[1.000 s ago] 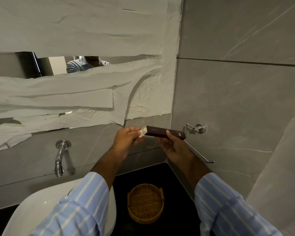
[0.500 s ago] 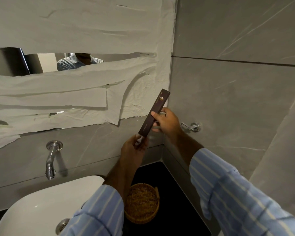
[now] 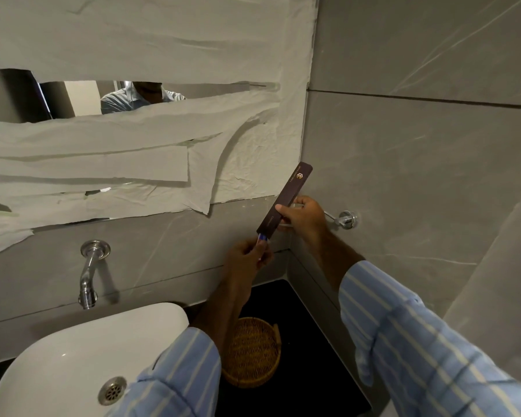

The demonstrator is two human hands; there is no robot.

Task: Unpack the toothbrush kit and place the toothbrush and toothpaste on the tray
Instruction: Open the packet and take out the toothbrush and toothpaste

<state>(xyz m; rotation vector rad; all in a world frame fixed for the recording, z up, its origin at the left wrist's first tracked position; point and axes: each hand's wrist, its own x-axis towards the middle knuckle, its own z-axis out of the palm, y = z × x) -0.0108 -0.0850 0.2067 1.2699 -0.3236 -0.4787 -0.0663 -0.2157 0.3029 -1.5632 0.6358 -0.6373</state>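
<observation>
A long dark brown toothbrush kit box (image 3: 286,197) with a gold logo is held tilted, its open end pointing down and left. My right hand (image 3: 303,216) grips the box around its middle. Just below the open end, my left hand (image 3: 248,256) pinches a small blue and white item (image 3: 262,237) that sticks out of the box; I cannot tell whether it is the toothpaste or the toothbrush. A round woven wicker tray (image 3: 253,353) stands on the black counter below my hands, partly hidden by my left forearm.
A white basin (image 3: 73,356) with a metal drain sits at lower left under a wall-mounted chrome tap (image 3: 89,272). A chrome towel rail (image 3: 345,219) juts from the right wall behind my right hand. Paper covers most of the mirror (image 3: 133,100).
The box went from lying level between both hands to tilted with its open end down. My left hand dropped below that end and now pinches a blue and white item coming out.
</observation>
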